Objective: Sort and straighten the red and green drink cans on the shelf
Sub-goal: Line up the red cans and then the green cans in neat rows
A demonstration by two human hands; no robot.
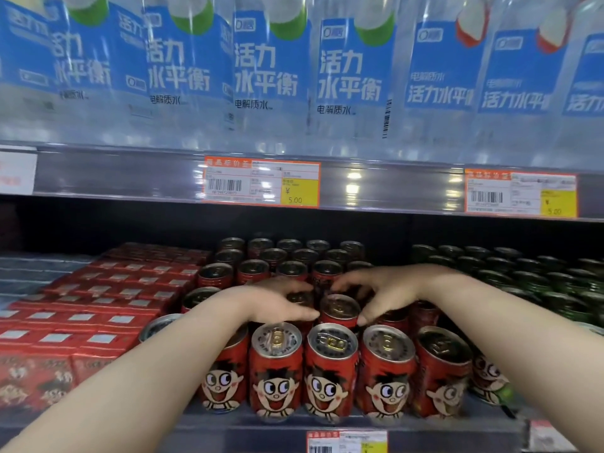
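Your two hands close round one second-row red can (338,310).
Right hand (385,289) pinches it, fingers curled; left hand (277,304) touches its side, grip unclear.

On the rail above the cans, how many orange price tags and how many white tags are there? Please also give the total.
Orange price tags: 2
White tags: 1
Total: 3
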